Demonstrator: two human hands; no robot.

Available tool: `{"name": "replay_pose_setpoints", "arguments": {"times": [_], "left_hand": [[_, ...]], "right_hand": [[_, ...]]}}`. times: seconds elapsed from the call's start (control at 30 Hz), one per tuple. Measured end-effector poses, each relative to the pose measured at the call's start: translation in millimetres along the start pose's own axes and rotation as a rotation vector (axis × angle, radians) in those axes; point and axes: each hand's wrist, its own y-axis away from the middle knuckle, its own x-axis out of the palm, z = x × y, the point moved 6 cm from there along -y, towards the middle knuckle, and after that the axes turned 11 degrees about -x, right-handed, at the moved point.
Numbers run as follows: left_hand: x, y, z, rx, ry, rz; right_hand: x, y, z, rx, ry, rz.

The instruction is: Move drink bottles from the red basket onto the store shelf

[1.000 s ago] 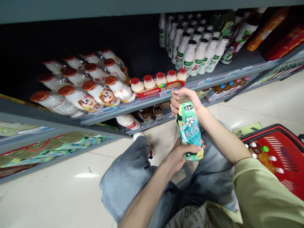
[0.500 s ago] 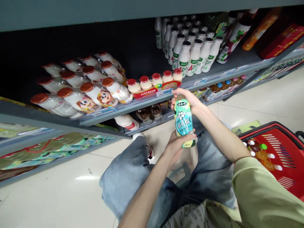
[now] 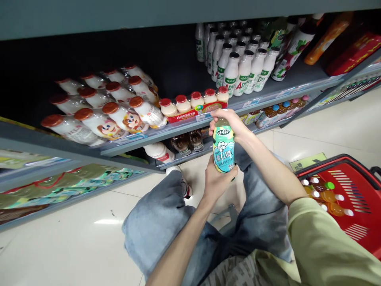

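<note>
Between my knees, in front of the shelf edge, I hold a drink bottle [image 3: 224,151] with a green and turquoise label facing me. My right hand [image 3: 230,120] is closed around its neck and cap end, so the cap is hidden. Around the lower part, my left hand [image 3: 219,174] is closed, with its thumb across the front of the base. Just beyond the bottle, a red-wrapped pack of small yogurt drinks [image 3: 195,105] sits at the shelf's front edge.
White milk-drink bottles [image 3: 232,75] stand in rows on the shelf [image 3: 268,93]. Red-capped bottles [image 3: 116,115] lie tilted at the left. A red shopping basket [image 3: 357,190] with several drink bottles [image 3: 329,196] stands on the floor at my right. Below is a lower shelf [image 3: 190,155] with more bottles.
The bottle has shifted slightly left and its label has turned a little. My left hand now wraps higher around its lower part, and my right hand has moved left with it.
</note>
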Motion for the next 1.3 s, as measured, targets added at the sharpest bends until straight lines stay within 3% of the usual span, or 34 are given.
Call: {"name": "replay_pose_setpoints", "arguments": {"times": [0.27, 0.57, 0.8, 1.0, 1.3], "left_hand": [[-18.0, 14, -14, 0.022, -0.195, -0.086], [-26.2, 21, -18, 0.112, -0.424, -0.198], [-24.7, 23, -17, 0.065, -0.324, -0.156], [-21.6, 23, -14, 0.029, -0.191, -0.065], [-18.9, 22, -12, 0.056, -0.184, -0.07]], "right_hand": [[19, 4, 8, -0.123, -0.054, 0.175], [17, 8, 11, -0.191, -0.154, 0.174], [15, 2, 3, -0.119, -0.171, 0.139], [28, 6, 10, -0.181, -0.1, 0.27], [21, 6, 6, -0.155, -0.145, 0.264]]}}
